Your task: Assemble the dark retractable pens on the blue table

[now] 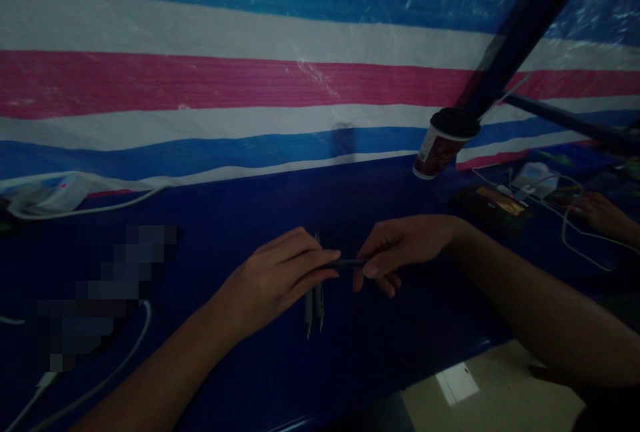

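Head view: I had slim dark rod (351, 263), likely pen, stretched crosswise over blue table (240, 209). Left hand (280, 269) pinched one end, right hand (410, 245) gripped other between thumb and fingers. Step, I judged: two-handed handling of rod; next move called for steady pinch, fine finger control. Rod looked straight, ends covered, detail too dim. Grey pens (321, 302) lay paired below left hand.
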A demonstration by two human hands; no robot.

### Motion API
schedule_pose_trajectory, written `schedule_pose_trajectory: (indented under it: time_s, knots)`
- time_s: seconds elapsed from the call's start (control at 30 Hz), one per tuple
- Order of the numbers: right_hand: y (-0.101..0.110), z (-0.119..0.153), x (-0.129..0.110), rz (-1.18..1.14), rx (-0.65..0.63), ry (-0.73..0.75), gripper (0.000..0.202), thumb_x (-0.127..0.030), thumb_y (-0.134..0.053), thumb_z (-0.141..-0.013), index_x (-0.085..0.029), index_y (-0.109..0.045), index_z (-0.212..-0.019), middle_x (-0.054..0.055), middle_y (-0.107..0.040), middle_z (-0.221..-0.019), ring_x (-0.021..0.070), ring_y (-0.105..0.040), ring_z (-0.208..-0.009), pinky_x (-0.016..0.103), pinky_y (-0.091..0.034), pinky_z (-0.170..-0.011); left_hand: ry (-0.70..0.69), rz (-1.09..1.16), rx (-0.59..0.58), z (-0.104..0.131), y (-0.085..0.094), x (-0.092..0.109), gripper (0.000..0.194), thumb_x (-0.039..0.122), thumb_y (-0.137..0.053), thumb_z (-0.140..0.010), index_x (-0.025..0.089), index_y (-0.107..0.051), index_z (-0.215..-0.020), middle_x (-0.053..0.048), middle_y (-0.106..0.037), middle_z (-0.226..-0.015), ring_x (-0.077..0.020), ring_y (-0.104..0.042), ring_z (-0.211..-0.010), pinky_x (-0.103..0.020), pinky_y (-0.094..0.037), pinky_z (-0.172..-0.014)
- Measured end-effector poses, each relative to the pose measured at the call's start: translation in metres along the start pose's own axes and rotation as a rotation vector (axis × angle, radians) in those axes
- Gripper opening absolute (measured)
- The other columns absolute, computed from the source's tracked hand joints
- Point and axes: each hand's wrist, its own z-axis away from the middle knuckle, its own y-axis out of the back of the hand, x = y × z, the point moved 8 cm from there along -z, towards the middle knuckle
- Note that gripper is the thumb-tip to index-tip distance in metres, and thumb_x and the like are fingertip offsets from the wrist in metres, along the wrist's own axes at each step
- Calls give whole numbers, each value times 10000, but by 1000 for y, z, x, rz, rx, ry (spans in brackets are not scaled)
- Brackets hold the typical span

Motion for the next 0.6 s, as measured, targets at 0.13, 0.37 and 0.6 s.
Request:
schedule_pose_trajectory:
  time_s: [0.13,0.37,0.6]
  knots:
    - [-3,-3,-10,114,107,21,396,-513,-683,-949,-120,-686,-1005,-16,-636,-748,94,-590,-642,210,-445,-590,159,202,27,0,-3,-5,133,249,-679,-1003,166,-736,-1090,-32,-740,-926,-127,-718,-825,-210,-565,-735]
    - [2,-2,-24,737,420,-92,372,-509,-642,-988,-153,-650,-880,-6,-643,-705,120,-578,-600,244,-347,-555,570,346,63,7,-15,-35,101,302,-728,-958,223,-788,-943,21,-768,-801,-129,-707,-677,-220,-506,-608]
    - [5,-2,-20,1041,583,-238,171,-315,-596,-1016,-175,-627,-1110,55,-717,-786,221,-677,-679,282,-308,-564,718,417,26,13,-24,-36,162,344,-680,-983,201,-738,-933,43,-659,-680,-114,-595,-599,-223,-425,-547]
